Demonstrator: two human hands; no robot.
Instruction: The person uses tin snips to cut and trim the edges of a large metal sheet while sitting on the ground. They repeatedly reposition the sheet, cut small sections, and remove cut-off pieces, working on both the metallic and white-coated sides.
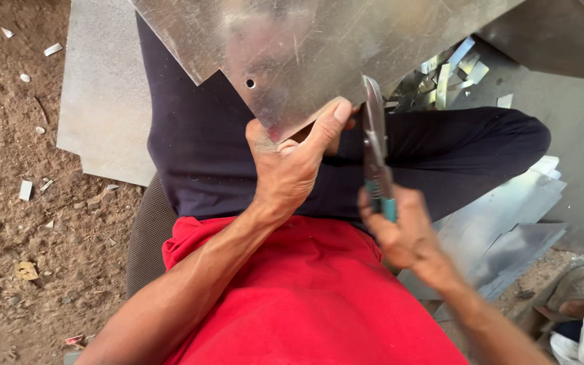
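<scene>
A shiny metal sheet (319, 47) with a small round hole hangs over my lap, its pointed lower corner toward me. My left hand (292, 159) pinches that corner, thumb on top of the sheet. My right hand (400, 230) grips the teal handles of metal shears (375, 145), whose blades stand upright against the sheet's lower right edge beside my left thumb. I sit in a red shirt and dark trousers.
A flat grey sheet (103, 101) lies on the dirt ground at the left. Offcut strips (451, 71) pile up beyond my right knee. More metal sheets (508, 230) lie stacked at the right. Small scraps dot the dirt.
</scene>
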